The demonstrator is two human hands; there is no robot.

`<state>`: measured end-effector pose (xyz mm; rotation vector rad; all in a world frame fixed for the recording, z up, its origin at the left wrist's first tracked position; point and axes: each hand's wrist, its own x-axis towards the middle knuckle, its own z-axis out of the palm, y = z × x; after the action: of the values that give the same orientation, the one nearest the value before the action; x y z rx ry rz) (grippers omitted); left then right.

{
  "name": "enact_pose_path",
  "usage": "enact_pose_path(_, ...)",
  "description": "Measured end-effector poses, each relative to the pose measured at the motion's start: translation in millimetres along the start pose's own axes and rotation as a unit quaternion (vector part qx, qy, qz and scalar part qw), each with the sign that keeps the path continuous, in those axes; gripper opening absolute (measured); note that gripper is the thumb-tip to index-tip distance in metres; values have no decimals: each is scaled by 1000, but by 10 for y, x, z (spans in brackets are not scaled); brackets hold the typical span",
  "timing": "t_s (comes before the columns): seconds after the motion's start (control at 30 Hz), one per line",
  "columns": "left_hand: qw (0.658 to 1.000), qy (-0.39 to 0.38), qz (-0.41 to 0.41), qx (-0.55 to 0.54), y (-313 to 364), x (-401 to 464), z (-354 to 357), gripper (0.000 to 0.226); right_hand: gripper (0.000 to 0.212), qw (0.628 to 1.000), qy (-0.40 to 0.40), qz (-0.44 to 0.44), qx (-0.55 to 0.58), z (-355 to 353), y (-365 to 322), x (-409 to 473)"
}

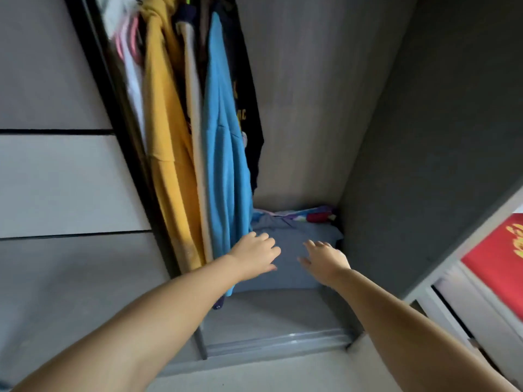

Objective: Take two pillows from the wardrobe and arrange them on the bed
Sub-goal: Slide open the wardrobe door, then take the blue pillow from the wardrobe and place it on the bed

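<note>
A grey-blue pillow (291, 250) lies on the wardrobe floor at the back right corner. Behind it shows the edge of a second, colourfully patterned pillow (308, 215), mostly hidden. My left hand (254, 254) reaches in with loosely bent fingers over the pillow's left side, holding nothing. To its right, my right hand (322, 258) is spread with straight fingers over the pillow's right side. Whether either hand touches the fabric I cannot tell. The bed is not in view.
Hanging clothes fill the wardrobe's left: a yellow garment (167, 154), a blue shirt (223, 165) brushing my left wrist, and a dark shirt behind. The sliding door (56, 179) stands left, the door track (277, 343) lies below. A red item (498, 261) sits on shelving at right.
</note>
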<state>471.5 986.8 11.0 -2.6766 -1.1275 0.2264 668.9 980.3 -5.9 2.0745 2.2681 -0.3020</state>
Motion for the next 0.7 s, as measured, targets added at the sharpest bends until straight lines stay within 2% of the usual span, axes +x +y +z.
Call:
enact_pose_path(0.27,994,-50,-68,-70,285,833,379,39,46,999,1,15,-33,355,969,189)
enact_pose_path(0.5,948,-103,-228,-198,412,1459,1008,54,49,998,-58,-27,-25,687,1448,833)
enact_pose_path(0.7,938,-108,-240,-223,234,1883,1564,58,52,994,-105,-41,-15,1064,1524,1625)
